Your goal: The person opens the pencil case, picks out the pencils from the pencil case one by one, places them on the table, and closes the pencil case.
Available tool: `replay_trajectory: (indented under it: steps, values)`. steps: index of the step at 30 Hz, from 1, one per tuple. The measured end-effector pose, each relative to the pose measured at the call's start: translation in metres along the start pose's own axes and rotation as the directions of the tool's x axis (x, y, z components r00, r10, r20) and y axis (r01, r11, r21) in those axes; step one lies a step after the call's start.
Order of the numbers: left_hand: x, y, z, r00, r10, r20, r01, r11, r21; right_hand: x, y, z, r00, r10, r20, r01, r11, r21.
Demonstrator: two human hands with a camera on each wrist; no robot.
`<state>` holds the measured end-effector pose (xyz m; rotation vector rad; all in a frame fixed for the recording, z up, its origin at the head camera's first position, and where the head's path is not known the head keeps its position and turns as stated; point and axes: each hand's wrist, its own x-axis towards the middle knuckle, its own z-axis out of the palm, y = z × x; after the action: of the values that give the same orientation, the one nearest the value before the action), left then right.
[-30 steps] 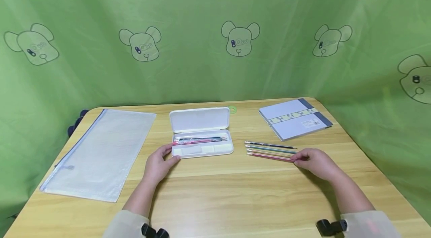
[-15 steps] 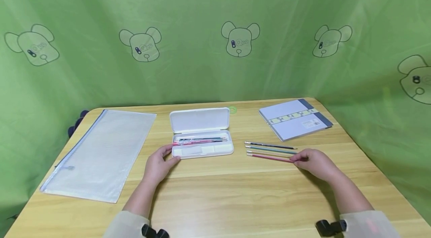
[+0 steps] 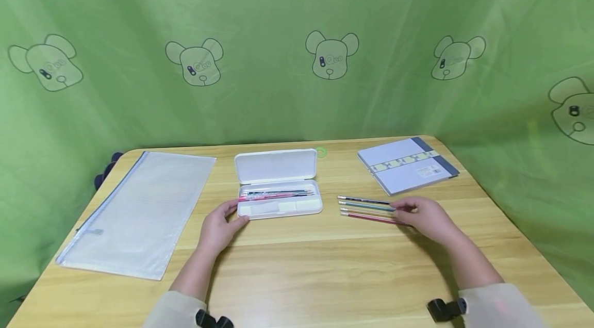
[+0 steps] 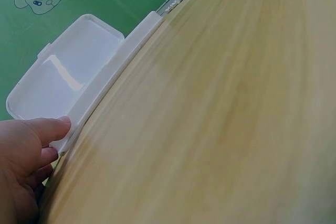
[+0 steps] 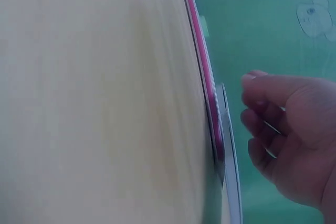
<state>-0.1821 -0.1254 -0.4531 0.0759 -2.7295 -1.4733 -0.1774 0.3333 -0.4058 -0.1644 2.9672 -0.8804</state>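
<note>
A white pencil case [image 3: 306, 208] lies with its lid raised, several pencils or pens [image 3: 276, 195] along its back compartment. My left hand [image 3: 217, 229] grips the case's left end; in the left wrist view its thumb [image 4: 56, 128] presses on the edge. To the right, several pencils lie side by side, among them a black one [image 3: 364, 199], a teal one [image 3: 364, 206] and a red one [image 3: 371, 218] nearest me. My right hand [image 3: 426, 219] hovers over their right ends, hiding the tips. In the right wrist view its loosely curled fingers are apart from the red pencil [image 5: 198, 40].
A translucent zip pouch [image 3: 139, 214] lies flat on the left of the wooden table [image 3: 297, 276]. At the back right rests a light-purple notebook [image 3: 403, 158] with a patterned band. A small green ring [image 3: 321, 152] lies behind the case. Green cloth [image 3: 260, 106] hangs behind.
My right hand has let go of the red pencil's end and moved slightly up and left over the other pencils. The left hand stays at the case.
</note>
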Motion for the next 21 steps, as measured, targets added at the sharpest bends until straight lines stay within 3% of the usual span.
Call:
replay_trajectory:
  steps: [12,21]
  values:
    - [0.001,-0.002,0.002,1.0,0.018,0.002,-0.018,1.0,-0.011,0.044,-0.052,0.026,0.994,-0.094,0.053,0.093,0.995,0.021]
    - [0.002,-0.003,0.001,1.0,0.015,-0.003,-0.015,1.0,-0.004,0.079,-0.094,0.052,0.988,-0.116,0.099,0.111,0.992,0.058]
